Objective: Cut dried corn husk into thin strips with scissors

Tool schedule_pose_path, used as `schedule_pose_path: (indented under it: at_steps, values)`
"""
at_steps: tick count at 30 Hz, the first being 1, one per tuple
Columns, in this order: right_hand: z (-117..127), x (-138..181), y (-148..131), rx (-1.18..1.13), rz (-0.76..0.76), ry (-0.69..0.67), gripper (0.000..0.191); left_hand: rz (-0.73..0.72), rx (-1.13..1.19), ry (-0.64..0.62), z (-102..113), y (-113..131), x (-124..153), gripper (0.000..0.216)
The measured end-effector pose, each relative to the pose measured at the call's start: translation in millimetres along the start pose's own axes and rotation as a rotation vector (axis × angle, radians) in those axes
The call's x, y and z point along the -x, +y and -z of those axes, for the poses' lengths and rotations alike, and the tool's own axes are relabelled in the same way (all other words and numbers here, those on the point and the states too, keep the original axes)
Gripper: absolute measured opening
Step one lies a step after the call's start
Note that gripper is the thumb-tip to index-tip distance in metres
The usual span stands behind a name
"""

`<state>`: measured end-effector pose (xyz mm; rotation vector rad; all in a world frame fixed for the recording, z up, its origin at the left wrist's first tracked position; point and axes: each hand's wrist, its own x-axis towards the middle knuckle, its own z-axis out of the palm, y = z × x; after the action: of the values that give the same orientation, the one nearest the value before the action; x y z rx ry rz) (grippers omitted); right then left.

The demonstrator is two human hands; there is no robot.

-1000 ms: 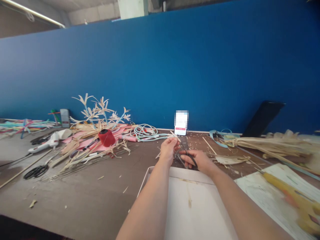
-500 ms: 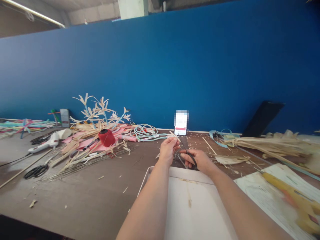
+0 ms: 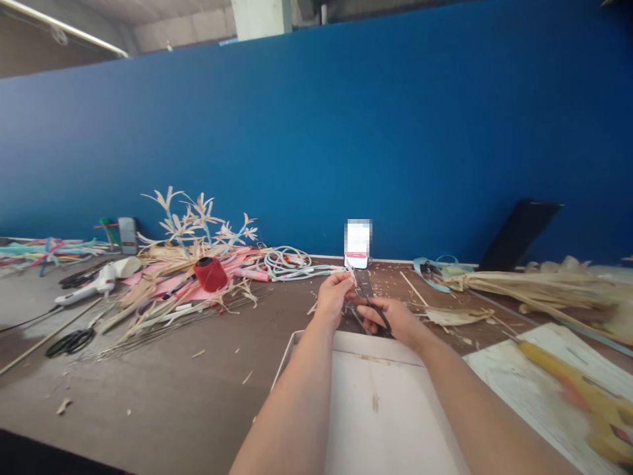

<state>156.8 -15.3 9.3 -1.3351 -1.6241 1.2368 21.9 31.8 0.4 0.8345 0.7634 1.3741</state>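
Observation:
My left hand (image 3: 332, 297) is closed, pinching a thin pale straw strip (image 3: 349, 268) that sticks up from my fingertips. My right hand (image 3: 393, 316) is closed round the handles of black scissors (image 3: 368, 300), whose blades point up toward the strip. Both hands hover over the brown table just beyond the far edge of a white tray (image 3: 316, 343), which holds a few straw scraps.
Left lie a red thread spool (image 3: 210, 273), straw flowers (image 3: 198, 224), a white glue gun (image 3: 86, 287), another pair of black scissors (image 3: 69, 342) and thin wires. A coiled pale cable (image 3: 287, 261) sits behind. Dried husks (image 3: 539, 287) and a yellow glue gun (image 3: 573, 389) lie right.
The hands have drawn slightly closer together, and the straw strip now stands more upright beside the scissor blades. Nothing else has moved.

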Motion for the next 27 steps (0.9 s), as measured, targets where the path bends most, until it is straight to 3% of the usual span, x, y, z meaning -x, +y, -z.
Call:
schedule_pose_path:
  at_steps: [27]
  values:
    - [-2.1,-1.9,1.6,-0.007,0.026,0.040,0.048,-0.034,-0.180,0.017,0.6,-7.2,-2.8,0.020]
